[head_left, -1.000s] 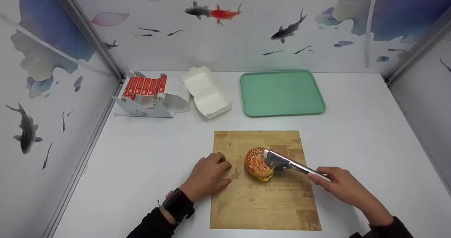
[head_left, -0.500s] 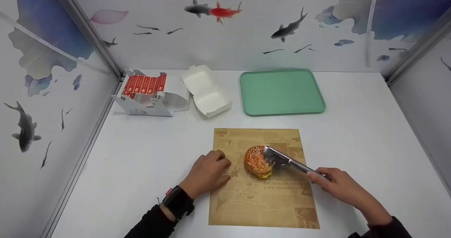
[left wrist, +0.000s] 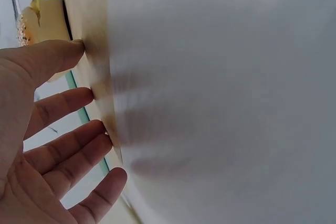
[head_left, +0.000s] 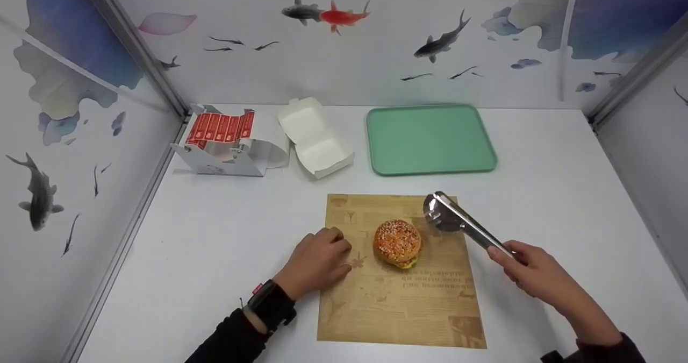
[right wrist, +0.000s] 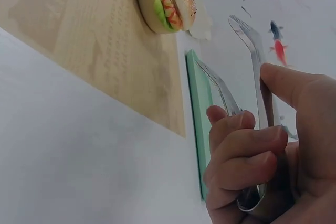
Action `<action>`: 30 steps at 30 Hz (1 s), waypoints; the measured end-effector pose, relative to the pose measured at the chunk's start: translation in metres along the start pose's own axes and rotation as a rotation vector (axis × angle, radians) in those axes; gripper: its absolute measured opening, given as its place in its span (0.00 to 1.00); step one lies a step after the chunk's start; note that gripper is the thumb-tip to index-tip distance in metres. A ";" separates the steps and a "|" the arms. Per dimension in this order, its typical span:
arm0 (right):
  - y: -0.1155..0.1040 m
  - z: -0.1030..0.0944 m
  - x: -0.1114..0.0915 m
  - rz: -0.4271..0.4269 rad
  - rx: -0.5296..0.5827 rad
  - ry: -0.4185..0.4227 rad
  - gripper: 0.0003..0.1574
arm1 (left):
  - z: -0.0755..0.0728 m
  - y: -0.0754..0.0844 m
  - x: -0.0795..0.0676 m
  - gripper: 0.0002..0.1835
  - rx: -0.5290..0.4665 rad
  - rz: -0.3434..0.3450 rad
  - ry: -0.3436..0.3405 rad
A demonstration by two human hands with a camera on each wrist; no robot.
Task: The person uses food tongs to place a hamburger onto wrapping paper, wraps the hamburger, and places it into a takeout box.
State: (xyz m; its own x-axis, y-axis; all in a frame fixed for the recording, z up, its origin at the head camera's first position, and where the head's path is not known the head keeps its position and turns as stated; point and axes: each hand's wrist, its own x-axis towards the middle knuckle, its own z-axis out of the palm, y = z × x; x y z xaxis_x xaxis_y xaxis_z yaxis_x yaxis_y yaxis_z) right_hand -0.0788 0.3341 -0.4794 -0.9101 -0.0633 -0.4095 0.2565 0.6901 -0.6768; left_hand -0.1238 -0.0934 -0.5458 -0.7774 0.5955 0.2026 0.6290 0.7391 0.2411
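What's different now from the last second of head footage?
The tongs have come off the burger, where they overlapped its right side, and swung right and farther from the person, toward the paper's upper-right corner. The right hand moved right with them, keeping its grip. The burger remains on the paper; the left hand at the paper's left edge and the green tray look unchanged.

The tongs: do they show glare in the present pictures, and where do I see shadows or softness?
Head view: the metal tongs carry bright glints; a faint shadow lies near the right hand. Left wrist view: blurred shadows beside the fingertips of the left hand, on the white table. Right wrist view: pale and slightly soft, with bright streaks along the tongs.
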 end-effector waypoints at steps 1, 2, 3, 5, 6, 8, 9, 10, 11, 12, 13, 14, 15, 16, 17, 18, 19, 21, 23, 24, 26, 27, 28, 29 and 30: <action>-0.003 0.000 -0.001 -0.007 0.015 0.017 0.33 | -0.002 0.001 0.001 0.14 -0.012 0.000 0.005; -0.005 0.001 -0.001 -0.019 0.036 0.035 0.32 | -0.004 0.002 0.002 0.13 -0.033 -0.003 0.010; -0.009 0.002 -0.001 -0.039 0.057 0.053 0.31 | -0.006 0.004 0.004 0.13 -0.061 -0.007 0.016; -0.016 0.006 0.000 -0.089 0.109 0.080 0.28 | -0.013 0.011 0.009 0.13 -0.152 -0.024 0.018; -0.020 0.009 0.001 -0.114 0.133 0.091 0.27 | -0.016 0.015 0.013 0.14 -0.209 -0.036 0.017; -0.029 0.016 0.004 -0.161 0.177 0.111 0.25 | -0.023 0.025 0.021 0.15 -0.358 -0.062 0.008; -0.034 0.021 0.005 -0.184 0.184 0.127 0.25 | -0.026 0.031 0.026 0.16 -0.435 -0.074 0.002; -0.040 0.026 0.006 -0.206 0.189 0.147 0.25 | -0.028 0.037 0.031 0.17 -0.511 -0.086 -0.007; -0.045 0.032 0.008 -0.226 0.191 0.168 0.25 | -0.031 0.043 0.036 0.19 -0.585 -0.099 -0.015; -0.051 0.037 0.009 -0.248 0.188 0.195 0.25 | -0.033 0.049 0.041 0.20 -0.652 -0.109 -0.022; -0.057 0.042 0.011 -0.271 0.180 0.223 0.25 | -0.034 0.056 0.046 0.22 -0.714 -0.118 -0.027; -0.062 0.048 0.012 -0.295 0.169 0.250 0.25 | -0.035 0.062 0.050 0.24 -0.766 -0.126 -0.032; -0.067 0.053 0.013 -0.319 0.151 0.278 0.26 | -0.036 0.068 0.055 0.26 -0.807 -0.137 -0.036; -0.071 0.058 0.014 -0.342 0.138 0.300 0.27 | -0.037 0.073 0.060 0.28 -0.839 -0.149 -0.037; -0.076 0.063 0.016 -0.364 0.123 0.319 0.28 | -0.037 0.079 0.064 0.29 -0.864 -0.155 -0.035; -0.079 0.069 0.017 -0.388 0.099 0.341 0.30 | -0.037 0.083 0.068 0.31 -0.884 -0.163 -0.031; -0.083 0.074 0.017 -0.410 0.083 0.353 0.31 | -0.036 0.088 0.072 0.33 -0.901 -0.173 -0.025; -0.089 0.083 0.019 -0.445 0.051 0.375 0.33 | -0.034 0.095 0.079 0.34 -0.933 -0.185 -0.004; -0.094 0.093 0.020 -0.491 0.030 0.390 0.36 | -0.032 0.100 0.084 0.33 -0.964 -0.197 0.033; -0.096 0.097 0.020 -0.516 0.020 0.401 0.37 | -0.031 0.103 0.086 0.32 -0.980 -0.202 0.056; -0.097 0.105 0.021 -0.564 -0.008 0.427 0.41 | -0.030 0.105 0.089 0.28 -1.008 -0.206 0.103; -0.097 0.108 0.022 -0.596 -0.019 0.446 0.42 | -0.029 0.106 0.090 0.27 -1.024 -0.212 0.125; -0.097 0.111 0.022 -0.628 -0.032 0.462 0.44 | -0.028 0.107 0.090 0.27 -1.037 -0.220 0.143; -0.097 0.114 0.022 -0.656 -0.045 0.482 0.45 | -0.027 0.107 0.091 0.27 -1.051 -0.229 0.158; -0.096 0.116 0.023 -0.680 -0.052 0.493 0.46 | -0.027 0.107 0.091 0.26 -1.063 -0.239 0.167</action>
State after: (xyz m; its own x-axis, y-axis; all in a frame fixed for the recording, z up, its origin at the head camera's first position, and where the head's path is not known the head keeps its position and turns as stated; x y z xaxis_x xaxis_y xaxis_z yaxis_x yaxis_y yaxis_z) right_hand -0.0863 0.1828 -0.4945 -0.9018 -0.1634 0.4001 -0.4038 0.6487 -0.6451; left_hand -0.1273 0.0313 -0.4761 -0.9194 0.3642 0.1485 0.2095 0.1340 0.9686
